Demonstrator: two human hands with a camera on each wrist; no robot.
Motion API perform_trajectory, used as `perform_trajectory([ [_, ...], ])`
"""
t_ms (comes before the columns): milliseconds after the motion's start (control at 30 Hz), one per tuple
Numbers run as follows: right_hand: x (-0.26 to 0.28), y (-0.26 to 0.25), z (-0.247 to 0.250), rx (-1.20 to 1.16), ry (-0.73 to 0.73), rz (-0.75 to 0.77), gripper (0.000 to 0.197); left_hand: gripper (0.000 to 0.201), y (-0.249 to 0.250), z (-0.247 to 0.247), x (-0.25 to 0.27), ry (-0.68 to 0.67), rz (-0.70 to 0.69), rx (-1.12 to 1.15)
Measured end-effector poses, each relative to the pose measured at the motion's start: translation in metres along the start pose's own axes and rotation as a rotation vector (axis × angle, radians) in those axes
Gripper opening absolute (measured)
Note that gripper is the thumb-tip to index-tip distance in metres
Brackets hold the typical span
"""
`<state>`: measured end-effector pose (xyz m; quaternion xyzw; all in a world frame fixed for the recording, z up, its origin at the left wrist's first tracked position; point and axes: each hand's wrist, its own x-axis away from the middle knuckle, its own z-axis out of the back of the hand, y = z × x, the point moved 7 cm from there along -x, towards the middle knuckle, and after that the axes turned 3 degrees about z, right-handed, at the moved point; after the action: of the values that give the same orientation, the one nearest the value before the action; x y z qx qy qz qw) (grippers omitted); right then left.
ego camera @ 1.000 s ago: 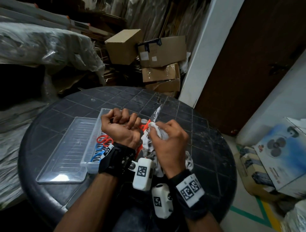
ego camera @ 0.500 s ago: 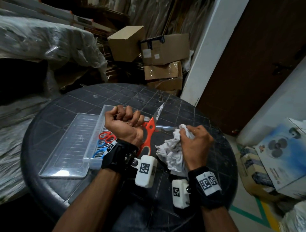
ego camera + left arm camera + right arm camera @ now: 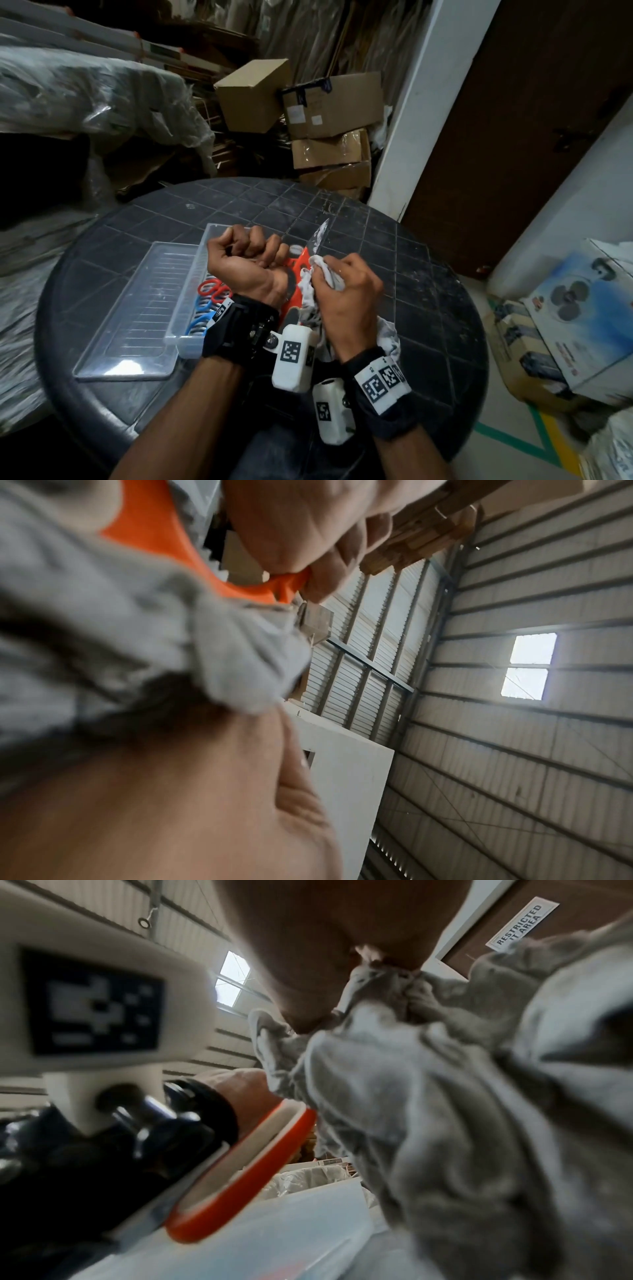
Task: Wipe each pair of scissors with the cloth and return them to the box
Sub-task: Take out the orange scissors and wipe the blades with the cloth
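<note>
— Cartons crowded the wall behind the round table [image 3: 144, 219]; which step was it?

— Wiping. My left hand [image 3: 247, 263] gripped the orange scissors [image 3: 297, 264] near the box [image 3: 186, 337] at the table's middle; my right hand [image 3: 346, 291] bunched the cloth [image 3: 329, 274] against the blade.

— Next?

— Probably stroke tipward. Half a second before, the cloth was apart from it.

Box [image 3: 191, 339] on table [image 3: 428, 308], lid [image 3: 137, 308] left, scissors [image 3: 212, 291] inside
</note>
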<state>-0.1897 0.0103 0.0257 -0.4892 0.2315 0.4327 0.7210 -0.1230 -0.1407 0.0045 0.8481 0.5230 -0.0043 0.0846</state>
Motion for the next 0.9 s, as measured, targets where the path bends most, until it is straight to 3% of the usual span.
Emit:
perform_trajectory([
  [300, 0.001, 0.006, 0.012, 0.047, 0.040, 0.031, 0.013, 0.035, -0.005, -0.001, 0.004, -0.011, 0.024, 0.017],
  [600, -0.006, 0.081, 0.054, 0.098, 0.089, -0.271, 0.022, 0.036, -0.003, -0.004, 0.003, -0.048, 0.050, -0.001],
  [700, -0.002, 0.081, 0.056, 0.072, 0.098, -0.291, 0.020, 0.036, 0.000, -0.002, -0.003, -0.053, 0.045, 0.006],
  [767, 0.002, 0.074, 0.051, 0.043, 0.060, -0.284, 0.018, 0.036, 0.002, -0.001, -0.006, -0.065, 0.037, 0.004],
  [900, 0.007, 0.064, 0.034, 0.079, -0.179, -0.232, 0.026, 0.038, 0.005, 0.003, -0.014, -0.085, 0.053, 0.042],
])
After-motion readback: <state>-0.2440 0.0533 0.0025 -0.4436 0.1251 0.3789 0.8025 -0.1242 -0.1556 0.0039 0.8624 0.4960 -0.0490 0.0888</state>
